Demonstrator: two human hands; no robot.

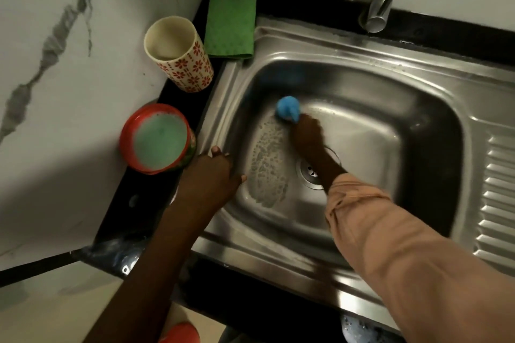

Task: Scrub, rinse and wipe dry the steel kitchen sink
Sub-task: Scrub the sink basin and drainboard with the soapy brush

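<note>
The steel sink [376, 86] fills the middle and right of the view, with its drain [308, 172] near the basin's centre. My right hand [306, 133] is down in the basin, shut on a blue scrubber [287, 108] pressed against the far-left part of the basin floor. A patch of soap foam [267, 164] lies on the floor left of the drain. My left hand [211, 175] rests flat on the sink's left rim, fingers spread, holding nothing. A folded green cloth [232, 18] lies at the back-left corner of the counter.
A red tub of green dish soap [157, 139] and a cream cup with red flowers [178, 53] stand on the black counter left of the sink, against the marble wall. The tap spout [380, 5] hangs over the back rim. A ribbed drainboard [498, 184] lies on the right.
</note>
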